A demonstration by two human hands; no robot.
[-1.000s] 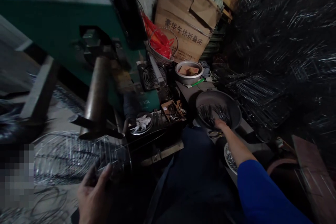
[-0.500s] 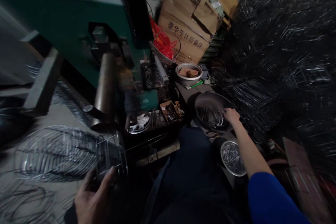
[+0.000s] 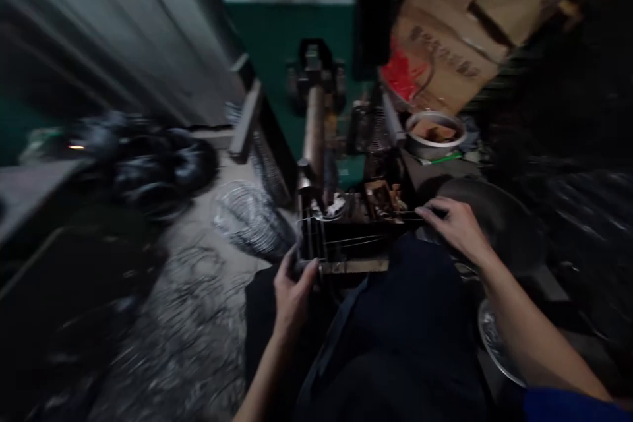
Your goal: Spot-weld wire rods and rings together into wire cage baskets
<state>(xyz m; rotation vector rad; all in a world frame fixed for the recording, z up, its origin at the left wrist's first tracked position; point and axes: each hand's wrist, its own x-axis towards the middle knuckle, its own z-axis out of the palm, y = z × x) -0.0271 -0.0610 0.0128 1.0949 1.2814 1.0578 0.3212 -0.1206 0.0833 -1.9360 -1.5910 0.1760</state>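
Observation:
My left hand point(image 3: 293, 290) is closed round the lower end of a small wire frame point(image 3: 316, 241), which stands in front of my dark-trousered knees. My right hand point(image 3: 455, 224) is closed, pinching a thin straight wire point(image 3: 393, 214) that points left towards the frame. This hand sits over the near rim of a dark metal pan point(image 3: 499, 211). Ahead rises a green machine point(image 3: 297, 33) with a brown cylinder point(image 3: 313, 132) sticking out towards me. The picture is smeared by motion.
A metal bowl point(image 3: 435, 135) and a cardboard box point(image 3: 445, 59) with red bags stand at the back right. A round wire grille point(image 3: 250, 217) lies on the floor. Dark wire coils point(image 3: 148, 165) pile at the left. A small pan of metal bits point(image 3: 494, 343) sits by my right arm.
The camera has swung left. My right hand has left the pan's inside with a wire and come towards the frame. My left hand has brought the frame up in front of my knees.

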